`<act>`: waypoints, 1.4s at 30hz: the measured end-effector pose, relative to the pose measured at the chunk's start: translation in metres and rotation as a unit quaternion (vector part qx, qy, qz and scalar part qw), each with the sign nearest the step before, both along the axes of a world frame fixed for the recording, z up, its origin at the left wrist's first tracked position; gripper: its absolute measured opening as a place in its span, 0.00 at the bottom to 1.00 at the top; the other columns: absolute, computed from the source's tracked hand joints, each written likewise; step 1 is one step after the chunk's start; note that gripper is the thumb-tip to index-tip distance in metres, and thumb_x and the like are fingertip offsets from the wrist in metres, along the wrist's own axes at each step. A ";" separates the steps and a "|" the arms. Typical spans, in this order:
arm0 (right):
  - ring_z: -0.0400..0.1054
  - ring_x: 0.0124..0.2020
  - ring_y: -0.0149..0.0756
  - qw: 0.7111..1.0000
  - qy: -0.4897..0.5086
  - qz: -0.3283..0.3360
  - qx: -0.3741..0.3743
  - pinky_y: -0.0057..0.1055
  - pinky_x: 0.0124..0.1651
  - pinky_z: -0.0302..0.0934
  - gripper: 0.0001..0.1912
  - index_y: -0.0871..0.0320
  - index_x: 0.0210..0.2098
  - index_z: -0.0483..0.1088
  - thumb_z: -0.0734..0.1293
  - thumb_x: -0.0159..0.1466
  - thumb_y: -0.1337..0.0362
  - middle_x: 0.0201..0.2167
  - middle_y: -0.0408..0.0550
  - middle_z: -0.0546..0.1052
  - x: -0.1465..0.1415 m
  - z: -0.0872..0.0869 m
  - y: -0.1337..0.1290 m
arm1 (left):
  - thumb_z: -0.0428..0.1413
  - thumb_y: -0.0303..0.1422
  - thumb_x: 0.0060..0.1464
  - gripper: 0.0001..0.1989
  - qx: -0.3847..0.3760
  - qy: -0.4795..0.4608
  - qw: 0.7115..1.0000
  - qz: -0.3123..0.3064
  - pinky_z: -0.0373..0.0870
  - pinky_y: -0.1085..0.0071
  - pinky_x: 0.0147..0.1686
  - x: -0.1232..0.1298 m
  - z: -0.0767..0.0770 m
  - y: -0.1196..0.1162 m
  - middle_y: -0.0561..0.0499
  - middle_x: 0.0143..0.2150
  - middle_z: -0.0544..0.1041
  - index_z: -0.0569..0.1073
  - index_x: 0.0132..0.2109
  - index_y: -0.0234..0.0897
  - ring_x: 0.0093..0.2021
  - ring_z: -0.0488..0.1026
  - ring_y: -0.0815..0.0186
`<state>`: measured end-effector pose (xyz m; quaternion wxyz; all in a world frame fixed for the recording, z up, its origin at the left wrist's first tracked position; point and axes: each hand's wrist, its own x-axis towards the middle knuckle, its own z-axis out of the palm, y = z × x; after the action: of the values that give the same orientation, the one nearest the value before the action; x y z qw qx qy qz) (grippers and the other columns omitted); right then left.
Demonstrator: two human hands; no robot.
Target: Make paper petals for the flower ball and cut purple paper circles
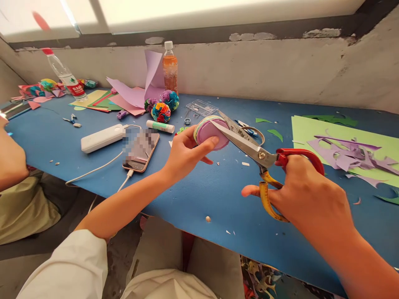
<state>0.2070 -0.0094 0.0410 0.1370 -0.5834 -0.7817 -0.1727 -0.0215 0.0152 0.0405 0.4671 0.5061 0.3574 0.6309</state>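
Note:
Between the thumb and fingers of my left hand is a stack of round paper discs, purple on top with yellow and other colours showing at its edge. My right hand grips a pair of scissors by handles of red and worn yellow. The scissor blades are parted, and one lies across the face of the purple disc. Whether paper sits between the blades cannot be made out. Behind the stack lies a clear plastic stencil ruler on the blue table.
A phone, a white power bank with cables and a glue stick lie to the left. Paper pompoms, an orange drink bottle and a water bottle stand behind. Purple scraps cover green paper at right. Another person's arm is at far left.

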 end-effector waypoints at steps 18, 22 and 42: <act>0.67 0.17 0.44 0.991 -0.088 0.095 0.040 0.31 0.19 0.48 0.38 0.58 0.38 0.62 0.44 0.60 0.30 0.18 0.41 0.62 0.016 -0.028 0.010 | 0.63 0.37 0.44 0.12 -0.043 0.001 0.999 -0.001 0.74 0.82 0.20 0.005 0.005 -0.001 0.54 0.29 0.67 0.74 0.33 0.34 0.29 0.67 0.73; 0.67 0.17 0.41 0.985 -0.119 0.103 0.076 0.31 0.18 0.47 0.38 0.60 0.38 0.62 0.42 0.62 0.33 0.19 0.42 0.61 0.015 -0.026 0.008 | 0.63 0.37 0.44 0.12 -0.045 0.006 0.999 0.003 0.74 0.82 0.21 0.004 0.006 -0.002 0.53 0.31 0.68 0.74 0.33 0.34 0.31 0.69 0.72; 0.58 0.15 0.39 0.966 0.191 0.016 -0.174 0.32 0.20 0.51 0.30 0.49 0.28 0.52 0.57 0.44 0.31 0.17 0.40 0.65 -0.003 0.007 0.020 | 0.62 0.37 0.40 0.19 -0.019 -0.044 0.997 -0.061 0.72 0.78 0.20 -0.001 0.008 0.002 0.51 0.35 0.70 0.69 0.41 0.36 0.33 0.70 0.68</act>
<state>0.2043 0.0109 0.0475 0.1831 -0.6077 -0.7683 0.0831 -0.0224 0.0172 0.0481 0.5292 0.4894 0.3167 0.6165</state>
